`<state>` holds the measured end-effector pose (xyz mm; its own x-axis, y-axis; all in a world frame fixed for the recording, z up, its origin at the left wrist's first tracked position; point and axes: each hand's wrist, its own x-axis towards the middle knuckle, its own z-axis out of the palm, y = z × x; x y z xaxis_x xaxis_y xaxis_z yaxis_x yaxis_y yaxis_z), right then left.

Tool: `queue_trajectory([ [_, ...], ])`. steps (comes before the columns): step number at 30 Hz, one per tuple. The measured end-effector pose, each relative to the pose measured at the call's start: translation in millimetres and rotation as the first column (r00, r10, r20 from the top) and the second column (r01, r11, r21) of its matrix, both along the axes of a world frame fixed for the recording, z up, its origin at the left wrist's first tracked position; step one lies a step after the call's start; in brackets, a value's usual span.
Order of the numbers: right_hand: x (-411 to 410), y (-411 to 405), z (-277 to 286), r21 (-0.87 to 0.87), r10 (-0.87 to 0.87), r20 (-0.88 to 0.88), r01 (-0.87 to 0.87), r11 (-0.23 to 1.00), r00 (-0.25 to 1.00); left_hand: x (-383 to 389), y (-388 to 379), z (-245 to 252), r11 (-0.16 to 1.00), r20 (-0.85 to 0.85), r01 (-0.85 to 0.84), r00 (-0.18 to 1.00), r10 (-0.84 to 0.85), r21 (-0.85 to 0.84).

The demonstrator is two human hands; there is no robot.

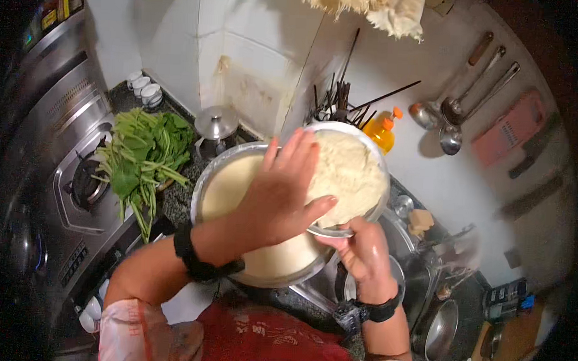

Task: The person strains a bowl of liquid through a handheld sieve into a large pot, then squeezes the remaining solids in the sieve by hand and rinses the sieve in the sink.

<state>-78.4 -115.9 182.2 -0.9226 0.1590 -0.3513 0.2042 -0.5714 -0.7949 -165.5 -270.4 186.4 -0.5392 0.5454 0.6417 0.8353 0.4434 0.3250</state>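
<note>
My right hand (369, 254) grips the lower rim of a round metal bowl (383, 204), thumb up at its edge. The bowl is tilted and filled with a pale, lumpy, dough-like mass (349, 178). My left hand (281, 194) is slightly blurred, with its fingers apart and nothing held. It lies over the bowl's left edge; whether it touches the mass I cannot tell. Under both hands stands a large metal pot (202, 186) of smooth, cream-coloured liquid (228, 182). My left forearm and the bowl hide part of it.
Leafy greens (140, 150) lie left of the pot, near a gas burner (90, 179). A lidded metal pot (217, 124), dark chopsticks (342, 98) and an orange pump bottle (382, 136) stand behind. Ladles (454, 110) hang on the right wall; a sink (418, 273) lies right.
</note>
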Motion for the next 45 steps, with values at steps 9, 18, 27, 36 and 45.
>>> queue_trajectory([
  [9,6.7,-5.3,22.5,0.032,0.055,-0.121,-0.051,0.998,0.991,-17.4,21.4,20.0,0.976,-0.198,0.214,0.956,-0.216,-0.032],
  [18,-1.9,-11.4,7.0,0.047,0.089,-0.125,-0.083,0.995,0.988,-29.5,16.0,-7.0,0.925,0.121,0.377,0.922,-0.369,-0.048],
  [27,-5.0,-8.7,-11.0,-0.038,0.076,-0.092,-0.080,0.996,0.993,-34.7,24.3,-28.0,0.916,0.123,0.400,0.908,-0.401,0.036],
  [36,-6.0,-0.1,-27.5,-0.067,0.068,-0.038,-0.071,0.995,0.997,-38.7,28.2,-30.1,0.895,0.329,0.442,0.856,-0.399,-0.066],
  [45,-0.5,5.6,-28.6,-0.118,0.130,-0.019,-0.132,0.984,0.991,-32.5,-11.8,9.1,0.822,0.205,0.568,0.811,-0.548,-0.047],
])
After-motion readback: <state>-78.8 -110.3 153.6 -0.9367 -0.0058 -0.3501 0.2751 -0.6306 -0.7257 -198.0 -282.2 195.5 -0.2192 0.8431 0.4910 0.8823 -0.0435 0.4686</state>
